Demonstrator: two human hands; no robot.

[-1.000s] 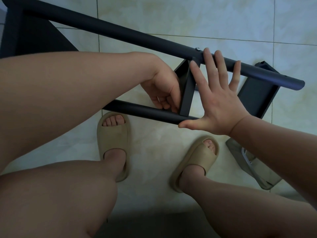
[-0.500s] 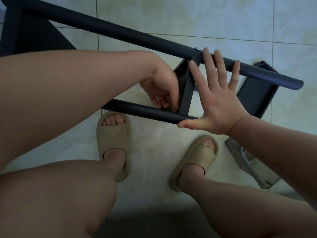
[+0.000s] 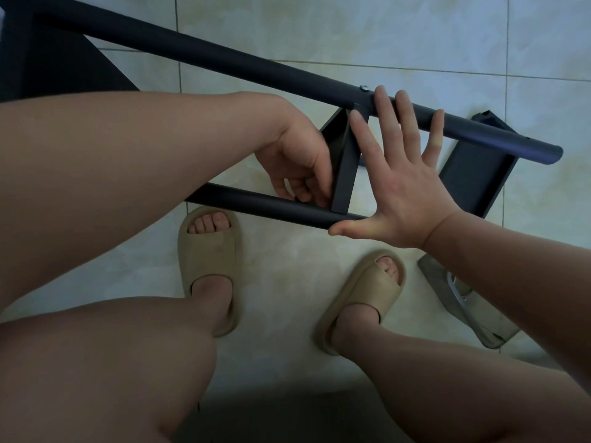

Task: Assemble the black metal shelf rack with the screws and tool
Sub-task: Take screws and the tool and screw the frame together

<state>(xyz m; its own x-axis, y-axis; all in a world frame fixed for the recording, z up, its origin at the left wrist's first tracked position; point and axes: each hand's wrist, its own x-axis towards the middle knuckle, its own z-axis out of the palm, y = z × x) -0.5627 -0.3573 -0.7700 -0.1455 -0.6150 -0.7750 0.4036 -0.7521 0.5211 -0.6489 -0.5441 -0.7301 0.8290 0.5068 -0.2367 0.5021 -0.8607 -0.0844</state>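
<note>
Between the hands a panel (image 3: 346,167) is framed, the right hand (image 3: 399,193) spread flat across the upper tube (image 3: 224,62) and lower tube (image 3: 256,203), the left hand (image 3: 297,164) curled, its grip unseen.

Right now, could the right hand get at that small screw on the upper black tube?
Probably yes: the right hand lies open, fingertips on the upper tube just beside the screw, and nothing covers the screw.
</note>
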